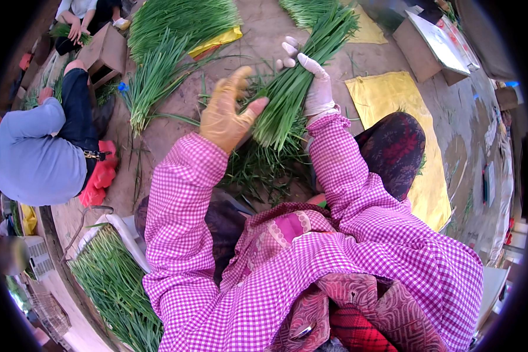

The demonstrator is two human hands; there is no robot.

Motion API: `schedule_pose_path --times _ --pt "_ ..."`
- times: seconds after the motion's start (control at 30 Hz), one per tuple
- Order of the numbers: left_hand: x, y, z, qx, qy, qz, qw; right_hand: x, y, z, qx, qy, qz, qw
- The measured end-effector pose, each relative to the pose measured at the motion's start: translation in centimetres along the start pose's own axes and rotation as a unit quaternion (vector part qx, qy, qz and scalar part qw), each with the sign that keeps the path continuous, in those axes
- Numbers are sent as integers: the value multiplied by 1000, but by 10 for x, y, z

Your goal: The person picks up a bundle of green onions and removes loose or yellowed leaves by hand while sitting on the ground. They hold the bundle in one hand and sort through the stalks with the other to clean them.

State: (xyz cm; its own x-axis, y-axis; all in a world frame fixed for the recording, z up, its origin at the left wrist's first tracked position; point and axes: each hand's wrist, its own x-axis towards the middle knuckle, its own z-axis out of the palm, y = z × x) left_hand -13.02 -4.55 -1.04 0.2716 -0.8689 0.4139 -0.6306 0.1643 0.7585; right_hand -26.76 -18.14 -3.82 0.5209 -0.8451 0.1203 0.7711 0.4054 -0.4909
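My right hand, in a thin white glove, is closed round a bundle of garlic chives. The bundle lies aslant, its leafy tops toward the far right and its near ends hanging over the floor. My left hand, in a yellowish glove, is just left of the near ends. Its fingers are spread and slightly blurred, with nothing in them; the thumb points at the bundle. Below both hands, between my knees, loose green leaves lie in a heap.
Chives are piled on yellow sheeting at the far left, with a loose bunch nearer. A yellow sheet lies right, beside a wooden stool. A container of chives stands near left. A seated person and another person's hands are left.
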Motion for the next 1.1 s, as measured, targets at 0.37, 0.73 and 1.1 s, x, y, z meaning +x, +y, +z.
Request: schedule_pose_path --times 0.37,0.73,1.1 --pt "3 -11 -31 -363 28 -169 916 3 -44 -21 147 -29 -54 987" --pt "-16 -48 -84 282 -132 119 943 -1 -60 -28 227 -107 -14 968" --pt "-14 -16 -25 -284 -161 -145 934 -5 -23 0 248 -163 69 952"
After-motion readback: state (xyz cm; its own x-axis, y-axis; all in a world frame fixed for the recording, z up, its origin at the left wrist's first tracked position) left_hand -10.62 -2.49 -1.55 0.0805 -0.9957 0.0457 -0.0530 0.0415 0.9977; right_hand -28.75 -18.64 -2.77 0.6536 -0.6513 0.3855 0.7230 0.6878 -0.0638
